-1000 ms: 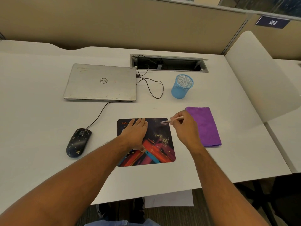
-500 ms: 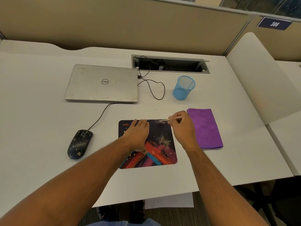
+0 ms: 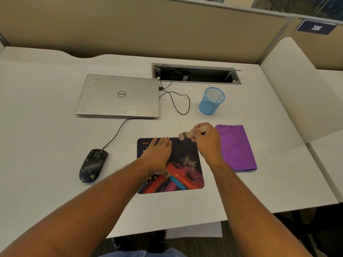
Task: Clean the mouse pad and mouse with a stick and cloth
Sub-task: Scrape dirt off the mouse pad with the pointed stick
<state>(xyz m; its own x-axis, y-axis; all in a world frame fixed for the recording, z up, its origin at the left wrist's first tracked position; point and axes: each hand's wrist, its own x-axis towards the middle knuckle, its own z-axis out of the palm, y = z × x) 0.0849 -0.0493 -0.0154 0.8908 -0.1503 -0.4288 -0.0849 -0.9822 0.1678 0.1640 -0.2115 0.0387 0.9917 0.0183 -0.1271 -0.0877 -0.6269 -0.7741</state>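
We start at the rectangular mouse pad with the dark, orange and red print, which lies flat near the front edge of the white desk, pale crumbs scattered across its middle. Our left hand rests palm-down on the pad's far left part, fingers straight and close together, pinning it. Our right hand curls around a short pale stick with a brush-like tip, whose tip sits at the pad's far edge, blurred. We judge the step in hand to be sweeping debris off the pad with the stick; the wiping step seems not yet begun, since the folded purple cloth lies flat just beside the pad's right edge. The next move likely calls for short strokes over the crumb patch while the left hand holds the pad down.

The speckled black wired mouse sits well left of the pad, its cable running up toward the closed silver laptop; it looks soiled too. A blue mesh pen cup stands beyond the cloth. Between pad and mouse there is bare desk for sweeping leftward; to the right the cloth blocks, and strokes toward us would push crumbs off the front edge.
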